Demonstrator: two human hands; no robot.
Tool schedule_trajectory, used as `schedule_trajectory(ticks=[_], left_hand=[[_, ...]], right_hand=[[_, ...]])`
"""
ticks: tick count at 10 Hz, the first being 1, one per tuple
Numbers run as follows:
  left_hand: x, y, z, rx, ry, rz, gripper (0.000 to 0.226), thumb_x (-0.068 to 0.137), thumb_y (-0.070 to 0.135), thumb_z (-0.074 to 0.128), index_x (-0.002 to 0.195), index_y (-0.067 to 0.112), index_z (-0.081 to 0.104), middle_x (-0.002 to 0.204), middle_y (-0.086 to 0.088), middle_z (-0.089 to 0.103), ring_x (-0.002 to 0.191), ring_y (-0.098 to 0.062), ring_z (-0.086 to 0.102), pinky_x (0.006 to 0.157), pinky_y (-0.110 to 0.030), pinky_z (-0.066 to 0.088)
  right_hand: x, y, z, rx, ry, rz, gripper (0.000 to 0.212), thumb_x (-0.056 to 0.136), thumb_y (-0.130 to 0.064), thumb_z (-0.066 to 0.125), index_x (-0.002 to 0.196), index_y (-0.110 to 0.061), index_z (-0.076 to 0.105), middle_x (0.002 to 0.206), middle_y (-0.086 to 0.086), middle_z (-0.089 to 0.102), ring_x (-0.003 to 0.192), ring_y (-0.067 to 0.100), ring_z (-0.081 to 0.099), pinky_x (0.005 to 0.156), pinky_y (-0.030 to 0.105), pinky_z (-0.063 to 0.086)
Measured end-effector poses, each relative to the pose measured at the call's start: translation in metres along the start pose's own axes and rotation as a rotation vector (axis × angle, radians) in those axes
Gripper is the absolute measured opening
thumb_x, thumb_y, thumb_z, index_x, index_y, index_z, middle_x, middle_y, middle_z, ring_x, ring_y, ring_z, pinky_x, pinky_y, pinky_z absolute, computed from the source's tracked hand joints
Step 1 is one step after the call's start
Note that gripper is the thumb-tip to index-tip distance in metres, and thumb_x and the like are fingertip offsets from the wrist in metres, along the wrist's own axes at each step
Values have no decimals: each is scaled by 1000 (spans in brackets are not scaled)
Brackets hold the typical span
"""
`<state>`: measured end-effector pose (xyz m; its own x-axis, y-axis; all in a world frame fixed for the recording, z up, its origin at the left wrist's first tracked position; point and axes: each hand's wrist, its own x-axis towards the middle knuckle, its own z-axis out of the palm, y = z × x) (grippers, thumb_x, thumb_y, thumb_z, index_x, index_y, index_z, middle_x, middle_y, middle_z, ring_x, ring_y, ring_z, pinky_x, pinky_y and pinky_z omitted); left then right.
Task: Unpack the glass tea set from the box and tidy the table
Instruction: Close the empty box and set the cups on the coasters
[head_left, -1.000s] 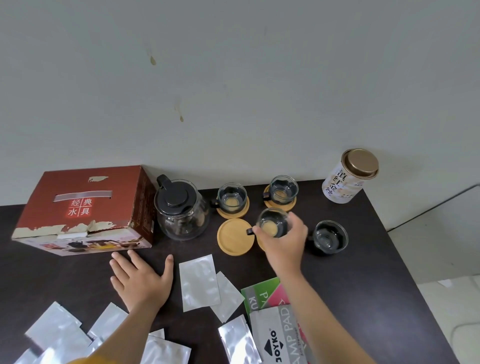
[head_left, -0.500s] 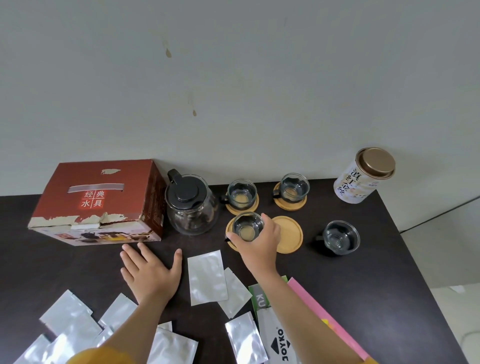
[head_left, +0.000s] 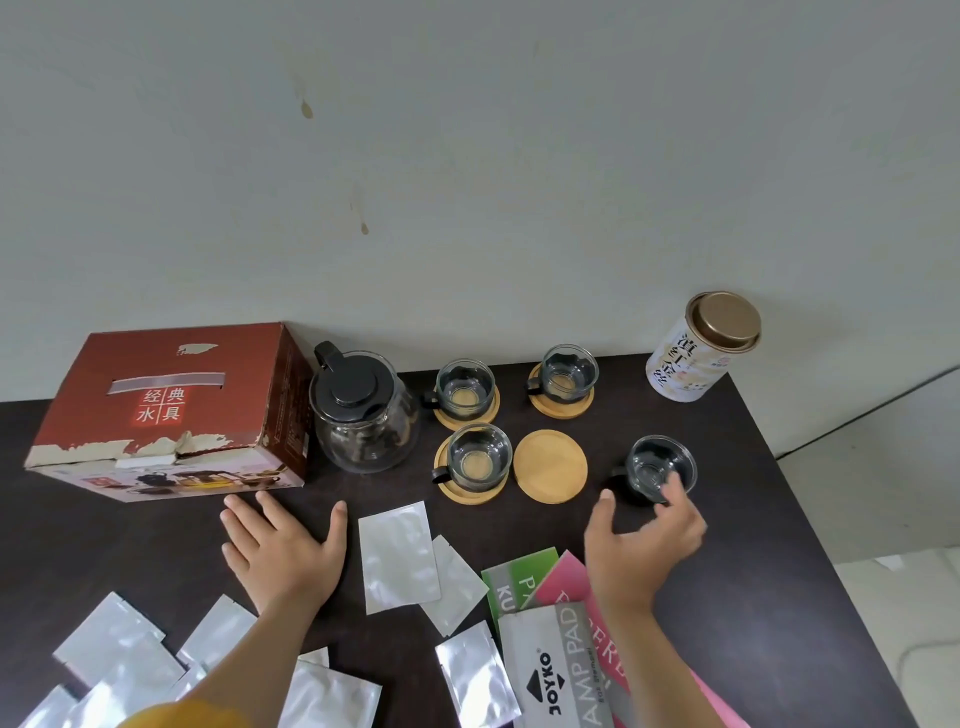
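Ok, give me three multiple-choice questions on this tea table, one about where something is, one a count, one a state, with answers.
1. Where is the tea tin?
A. back right corner of the table
B. on the red box
C. beside the left hand

2. How many glass cups stand on bamboo coasters?
A. one
B. three
C. four

3. What is the right hand doing?
A. gripping the teapot
B. open, at the coasterless cup
C. flat on a foil pouch

Answers: 1 A, the tin stands by the wall at the right end. 2 B, three cups sit on coasters; one coaster is bare. 3 B, its fingers are spread beside that cup, holding nothing.
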<state>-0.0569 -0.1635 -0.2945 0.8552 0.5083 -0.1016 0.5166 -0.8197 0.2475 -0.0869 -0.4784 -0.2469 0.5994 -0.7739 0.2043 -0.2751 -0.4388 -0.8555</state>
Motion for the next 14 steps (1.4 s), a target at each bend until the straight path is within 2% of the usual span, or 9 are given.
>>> schedule_trajectory(ticks=[1, 2, 3, 4, 6, 8, 9, 10, 14], left_hand=[[-1, 1, -1, 2, 1, -1, 103, 75, 74, 32, 145, -2, 20, 155, -27, 9, 144, -38, 7, 113, -55, 16], [0, 1, -1, 3, 3, -6, 98, 81, 70, 41, 145, -1, 19, 155, -26, 8, 144, -38, 5, 114, -55, 15], [0, 1, 0, -3, 1, -11, 98, 81, 67, 47, 146, -1, 18, 155, -26, 6, 144, -36, 3, 114, -54, 13], [0, 1, 1, -12, 10, -10, 98, 81, 66, 49, 146, -1, 18, 155, -26, 6, 144, -37, 3, 114, -54, 13], [0, 2, 1, -14, 14, -9, 98, 81, 66, 48, 146, -2, 19, 155, -26, 7, 144, -37, 4, 114, -55, 14], [0, 0, 2, -7, 20, -8, 98, 81, 67, 47, 146, -1, 19, 155, -26, 7, 144, -37, 4, 114, -55, 14], [0, 0, 4, -2, 28, -2, 97, 82, 67, 46, 145, -2, 19, 155, -27, 8, 144, -37, 5, 113, -55, 15], [0, 1, 3, 8, 14, -8, 98, 82, 68, 44, 146, -1, 18, 155, -26, 7, 144, -37, 5, 114, -54, 15], [-1, 1, 1, 8, 6, 1, 98, 81, 68, 43, 146, -2, 19, 155, -27, 8, 144, -38, 5, 113, -54, 15]], right_hand=[[13, 13, -2, -49, 55, 196, 89, 71, -21, 78, 143, -4, 28, 136, 23, 32, 126, 38, 26, 105, 54, 33], [29, 21, -1, -19, -32, 265, 103, 69, -19, 84, 148, -5, 19, 147, 19, 28, 138, 36, 19, 113, 51, 24], [43, 27, 4, 76, -56, 351, 106, 71, -23, 83, 150, -9, 14, 150, 10, 31, 142, 31, 15, 113, 43, 22], [50, 28, 11, 108, -43, 386, 102, 72, -29, 82, 149, -14, 17, 149, 3, 35, 142, 27, 16, 113, 45, 27], [51, 23, 14, 86, 44, 346, 81, 61, -37, 86, 130, -21, 48, 132, 1, 50, 128, 22, 41, 106, 49, 40], [36, 3, 23, 155, -27, 247, 84, 50, -52, 85, 121, -20, 52, 121, -2, 54, 117, 21, 52, 93, 46, 52], [23, -11, 33, 128, -138, 210, 97, 53, -45, 88, 132, -12, 44, 130, 5, 46, 125, 23, 42, 98, 37, 45], [12, -17, 42, 59, -216, 136, 91, 55, -40, 90, 130, -13, 47, 128, 5, 45, 124, 19, 36, 98, 35, 42], [8, -17, 47, -32, -370, 197, 103, 61, -40, 87, 143, -14, 32, 142, 9, 34, 134, 26, 27, 103, 41, 37]])
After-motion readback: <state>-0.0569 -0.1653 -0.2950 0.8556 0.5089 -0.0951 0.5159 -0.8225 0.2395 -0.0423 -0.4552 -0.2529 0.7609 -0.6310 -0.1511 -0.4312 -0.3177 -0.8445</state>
